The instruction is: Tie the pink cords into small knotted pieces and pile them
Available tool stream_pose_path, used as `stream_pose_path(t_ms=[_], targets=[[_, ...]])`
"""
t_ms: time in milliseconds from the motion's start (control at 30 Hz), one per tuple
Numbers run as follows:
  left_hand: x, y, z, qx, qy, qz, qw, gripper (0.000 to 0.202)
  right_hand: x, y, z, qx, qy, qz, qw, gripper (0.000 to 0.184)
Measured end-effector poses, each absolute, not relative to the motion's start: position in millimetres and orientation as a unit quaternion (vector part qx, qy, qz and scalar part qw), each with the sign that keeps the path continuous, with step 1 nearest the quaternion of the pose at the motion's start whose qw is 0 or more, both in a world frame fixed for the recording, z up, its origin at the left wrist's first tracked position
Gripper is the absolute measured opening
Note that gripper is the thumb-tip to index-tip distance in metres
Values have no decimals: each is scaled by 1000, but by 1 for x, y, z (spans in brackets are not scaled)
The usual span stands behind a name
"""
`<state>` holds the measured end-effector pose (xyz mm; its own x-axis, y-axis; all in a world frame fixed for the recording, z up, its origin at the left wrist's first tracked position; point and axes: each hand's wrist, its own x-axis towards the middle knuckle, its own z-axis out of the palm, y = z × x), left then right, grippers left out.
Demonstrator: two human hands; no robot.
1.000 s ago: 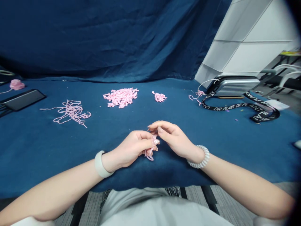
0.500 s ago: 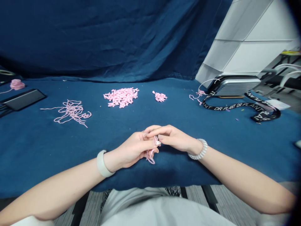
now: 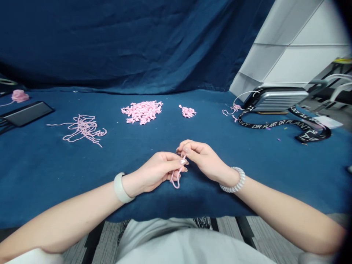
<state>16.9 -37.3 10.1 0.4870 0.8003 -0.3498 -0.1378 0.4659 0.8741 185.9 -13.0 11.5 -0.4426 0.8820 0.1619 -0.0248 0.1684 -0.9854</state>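
left hand: at 9 o'clock of the pair, thumb and finger pressed tight on the pink yarn.
right hand: at 3 o'clock, thumb and finger nipping the top bit of that yarn, as far as i can tell from over here.
what just changed: half a second ago it lay over the left fingers; now it has pulled back, with a short bit stretched between. i think both hands share the yarn now.
loop: hangs at 6 o'clock, under the left fingers.
big pile: 11 o'clock from the hands.
small pile: 12 o'clock.
tangled yarn: 10 o'clock.
black strap: 2 o'clock; its white letters say "dr plant" over and over.
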Motion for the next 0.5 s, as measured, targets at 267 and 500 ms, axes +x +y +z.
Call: stream_pose_path(t_ms=[267,500], targets=[[18,-38,15,374,418,318,764,17,191,1,14,-296,-391,682,542,14],[16,-38,14,380,428,313,758,14,197,10,27,-317,-314,684,577,26]])
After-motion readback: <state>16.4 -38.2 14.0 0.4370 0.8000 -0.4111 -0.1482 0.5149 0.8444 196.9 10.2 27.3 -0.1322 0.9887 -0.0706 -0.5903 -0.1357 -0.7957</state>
